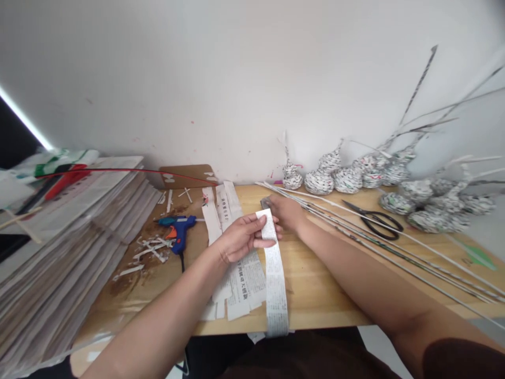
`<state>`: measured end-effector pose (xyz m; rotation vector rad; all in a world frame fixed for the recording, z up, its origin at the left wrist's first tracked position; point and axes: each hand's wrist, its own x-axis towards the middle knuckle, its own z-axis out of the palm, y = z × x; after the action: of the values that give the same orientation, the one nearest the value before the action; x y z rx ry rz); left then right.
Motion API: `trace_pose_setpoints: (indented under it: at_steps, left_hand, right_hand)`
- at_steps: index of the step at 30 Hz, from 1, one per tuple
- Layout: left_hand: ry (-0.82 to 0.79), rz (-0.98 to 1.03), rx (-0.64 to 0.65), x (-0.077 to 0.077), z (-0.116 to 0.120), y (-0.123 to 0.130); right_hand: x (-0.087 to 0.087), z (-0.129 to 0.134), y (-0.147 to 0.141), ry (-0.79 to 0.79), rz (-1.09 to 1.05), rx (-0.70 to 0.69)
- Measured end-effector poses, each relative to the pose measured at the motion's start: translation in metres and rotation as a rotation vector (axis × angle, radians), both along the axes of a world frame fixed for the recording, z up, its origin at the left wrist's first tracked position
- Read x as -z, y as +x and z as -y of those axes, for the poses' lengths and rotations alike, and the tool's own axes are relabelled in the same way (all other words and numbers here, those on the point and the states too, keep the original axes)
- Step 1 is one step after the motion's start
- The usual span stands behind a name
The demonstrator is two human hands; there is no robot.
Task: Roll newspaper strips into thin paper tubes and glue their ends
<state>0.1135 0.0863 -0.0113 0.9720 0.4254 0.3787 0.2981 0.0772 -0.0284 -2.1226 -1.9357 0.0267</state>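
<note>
Your left hand [245, 237] pinches the upper end of a printed paper strip [275, 284] between thumb and fingers, near the centre of the frame; the strip hangs down to the table's near edge at lower centre. Your right hand [287, 211], just beyond it, has its fingers bent at a small grey object [265, 202], but whether they grip it you cannot tell. Beneath your hands, the wooden table [315, 289] spans the frame. A tall paper stack [90, 237] fills the left side. Long thin paper rods [379, 245] slant from the centre to the lower right. Woven paper gourd shapes [349, 180] stand and lie along the upper right of the table. Flat paper strips [240, 268] overlap beside your left hand. Black-handled scissors [381, 223] lie open behind the rods, and a blue glue gun [181, 232] lies left of the flat strips, near white paper scraps [154, 250]
</note>
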Motion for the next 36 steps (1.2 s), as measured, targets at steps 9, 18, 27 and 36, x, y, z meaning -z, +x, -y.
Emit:
trace_pose_setpoints:
  at_steps: [9, 18, 27, 36]
  left_hand:
    - [-0.034, -0.049, -0.091, 0.001, 0.001, 0.004]
    - [-0.028, -0.013, -0.13, 0.003, -0.001, 0.005]
    - [0.003, -0.026, -0.131, 0.005, -0.001, 0.005]
    - [0.025, -0.042, -0.165, 0.008, -0.002, 0.006]
  right_hand:
    - [0.002, -0.003, 0.003, 0.039, -0.136, 0.107]
    - [0.01, -0.009, 0.006, 0.116, -0.129, 0.129]
    - [0.01, -0.011, 0.007, 0.081, -0.152, 0.133]
    - [0.01, -0.004, 0.007, 0.341, -0.228, -0.109]
